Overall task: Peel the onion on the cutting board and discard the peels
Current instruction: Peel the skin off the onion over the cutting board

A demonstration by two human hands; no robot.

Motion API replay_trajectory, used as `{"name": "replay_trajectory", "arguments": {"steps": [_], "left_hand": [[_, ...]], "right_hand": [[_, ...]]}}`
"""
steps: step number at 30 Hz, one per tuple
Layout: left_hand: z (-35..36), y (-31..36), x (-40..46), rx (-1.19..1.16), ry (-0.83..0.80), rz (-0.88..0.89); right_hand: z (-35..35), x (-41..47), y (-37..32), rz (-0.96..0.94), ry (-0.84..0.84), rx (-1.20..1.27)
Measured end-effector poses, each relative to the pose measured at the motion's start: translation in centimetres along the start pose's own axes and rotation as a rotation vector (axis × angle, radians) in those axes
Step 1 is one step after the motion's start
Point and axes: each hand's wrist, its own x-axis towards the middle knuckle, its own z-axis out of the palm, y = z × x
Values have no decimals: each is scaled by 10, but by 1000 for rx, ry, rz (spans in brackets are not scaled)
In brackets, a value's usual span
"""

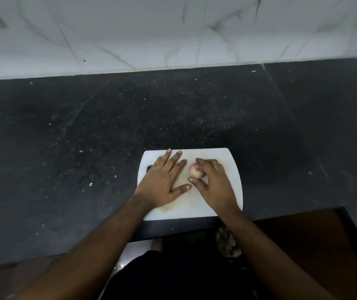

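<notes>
onion [196, 170]: small, pale with a pink-red patch on top, sits on the cutting board, right of centre, skin mostly on as far as the blur lets me tell
cutting board [227, 161]: white, rounded corners, flat on the worktop near its front edge, brownish stains on the near-left part
right hand [213, 185]: over the board's right half, grip curled around the onion, fingers over its top and right side, thumb tip just below-left of it; looks like a light pinch, onion not lifted
left hand [162, 180]: palm down on the board's left half, grip spread, fingers flat and pointing away, thumb out toward the right thumb, tips nearly meeting; not touching the onion
dark object [149, 168]: black edge showing at the board's left side, mostly under the left hand, can't tell what it is
worktop [86, 137]: black stone, scattered pale specks and crumbs
wall [151, 29]: white marble-look tiles behind the worktop
loose peels: can't make out any on the board
</notes>
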Motion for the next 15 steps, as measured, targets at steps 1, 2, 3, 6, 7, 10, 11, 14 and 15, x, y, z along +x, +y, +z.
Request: {"name": "replay_trajectory", "arguments": {"steps": [1,2,3,6,7,10,11,14,15], "left_hand": [[2,2,0,0,9,-12],[4,3,0,-4,15,-28],[6,6,-2,-10,22,-50],[8,11,-4,-40,47,-99],[8,11,-4,-48,51,-99],[8,9,0,-148,98,-104],[7,10,2,-217,133,-133],[2,17,8,-451,212,-230],[1,21,10,-501,217,-239]], "right_hand": [[0,2,0,5,8,2],[-1,3,0,1,7,1],[-1,3,2,-11,1,1],[-5,5,4,-17,-22,3],[-5,5,4,-9,-18,-1],[-4,3,3,19,-6,-11],[-3,3,3,25,-1,0],[-3,1,2,40,7,34],[-3,1,3,47,10,41]]}}
